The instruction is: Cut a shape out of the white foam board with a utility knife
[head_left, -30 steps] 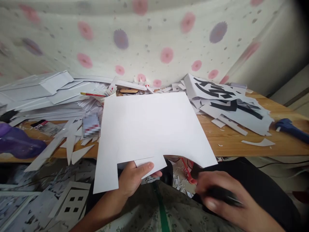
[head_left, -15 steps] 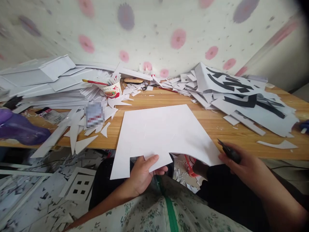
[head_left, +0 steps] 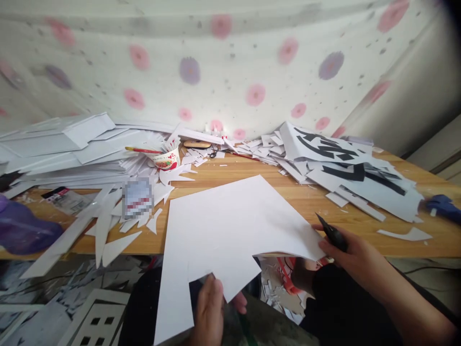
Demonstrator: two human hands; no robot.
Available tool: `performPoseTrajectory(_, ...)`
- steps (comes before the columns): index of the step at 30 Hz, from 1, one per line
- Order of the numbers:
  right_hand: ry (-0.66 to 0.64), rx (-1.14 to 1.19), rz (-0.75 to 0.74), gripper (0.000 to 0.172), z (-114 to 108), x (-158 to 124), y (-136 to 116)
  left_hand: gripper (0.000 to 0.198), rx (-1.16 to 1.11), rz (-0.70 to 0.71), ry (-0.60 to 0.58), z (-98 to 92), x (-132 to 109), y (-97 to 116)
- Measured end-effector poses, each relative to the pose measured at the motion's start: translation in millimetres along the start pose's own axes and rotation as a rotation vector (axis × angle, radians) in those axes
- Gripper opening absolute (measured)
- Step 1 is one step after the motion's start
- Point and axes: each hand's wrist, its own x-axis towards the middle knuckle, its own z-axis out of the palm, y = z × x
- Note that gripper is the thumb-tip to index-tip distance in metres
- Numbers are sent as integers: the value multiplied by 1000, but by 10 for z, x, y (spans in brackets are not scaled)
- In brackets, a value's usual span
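Observation:
A large white foam board (head_left: pixel 212 226) with a square notch and a curved cutout along its near side lies partly on the table and overhangs the front edge. At the notch, my left hand (head_left: pixel 212 307) grips the tab between the cutouts, fingers partly hidden below it. My right hand (head_left: pixel 347 252) is closed around a black craft knife (head_left: pixel 334 237), its pointed tip directed up and left. Fingers of that same hand also touch the board's right corner.
White board offcuts (head_left: pixel 122 245) and stacked sheets (head_left: pixel 54 144) crowd the left. A paper cup (head_left: pixel 167 159) holds strips. Sheets with black characters (head_left: pixel 345 168) lie right, near a blue tool (head_left: pixel 442 206). A purple object (head_left: pixel 29 226) sits far left. Scraps cover the floor.
The board has turned slightly and its near left part has come closer to me. My left hand has moved lower and rotated. The whole view has tilted upward.

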Motion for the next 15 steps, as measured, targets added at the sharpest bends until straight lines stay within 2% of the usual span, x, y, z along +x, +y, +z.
performPoseTrajectory(2, -102, -38, -1, 45, -95, 209, -73, 51, 112, 41, -171, -1, 1, 12)
performPoseTrajectory(6, -264, -106, 79, 45, -258, 735, -209, 44, 534, -78, -544, -171, 34, 116)
performPoseTrajectory(8, -333, -231, 105, 43, -272, 968, -238, 37, 710, -125, -584, -360, 53, 163)
performPoseTrajectory(11, -234, -530, 14, 34, -238, 1134, -261, 42, 678, -198, -375, -691, 69, 226)
performPoseTrajectory(13, -154, -665, -64, 29, -211, 1083, -306, 52, 520, -263, -133, -857, 79, 287)
performPoseTrajectory(14, -148, -687, -91, 27, -195, 1015, -345, 54, 422, -272, 5, -902, 88, 326)
performPoseTrajectory(15, -163, -679, -110, 25, -173, 928, -394, 56, 342, -285, 87, -916, 100, 367)
